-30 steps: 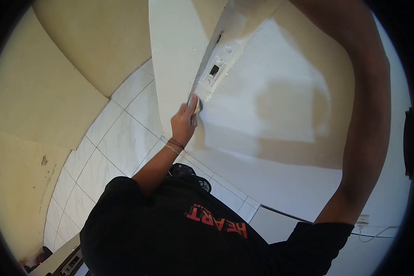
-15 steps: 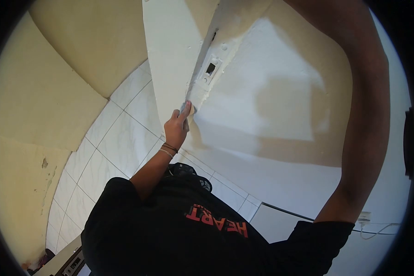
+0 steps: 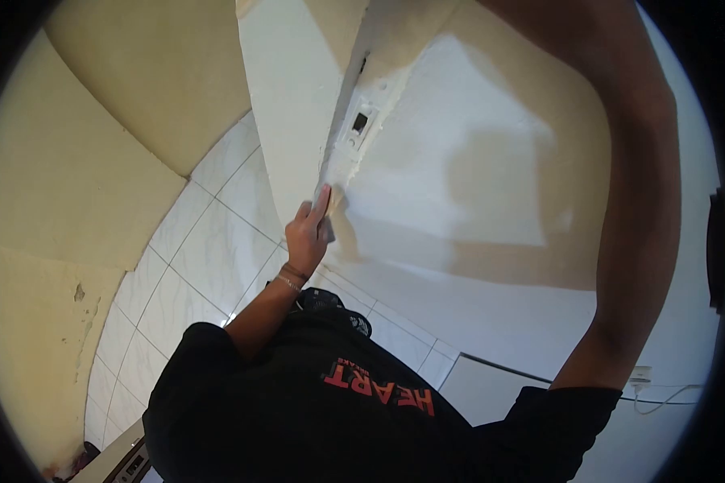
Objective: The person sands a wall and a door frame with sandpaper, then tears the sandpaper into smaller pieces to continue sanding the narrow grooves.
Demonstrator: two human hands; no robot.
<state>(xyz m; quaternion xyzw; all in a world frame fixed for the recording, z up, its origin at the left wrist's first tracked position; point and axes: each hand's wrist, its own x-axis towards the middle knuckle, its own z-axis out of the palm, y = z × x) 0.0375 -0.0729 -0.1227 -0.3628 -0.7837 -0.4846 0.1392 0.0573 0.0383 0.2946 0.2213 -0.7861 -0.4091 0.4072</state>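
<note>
A small, flat, tan-and-grey pad [image 3: 335, 200], partly hidden, is gripped in the nearly closed fingers of the left hand [image 3: 304, 239] at the narrow white-painted edge [image 3: 338, 168], centre frame. Fingertips could be scraped if the pad slipped on roughness there.

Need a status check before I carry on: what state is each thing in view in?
Left hand: closed around a small object.
Small object: held, partly hidden by fingers.
Right hand: out of view.
White fitting: recessed, its dark opening uncovered.
Yellowish wall at left: chipped in patches.
White plug: appears seated at the wall.
Bracelets: worn on left wrist.
</note>
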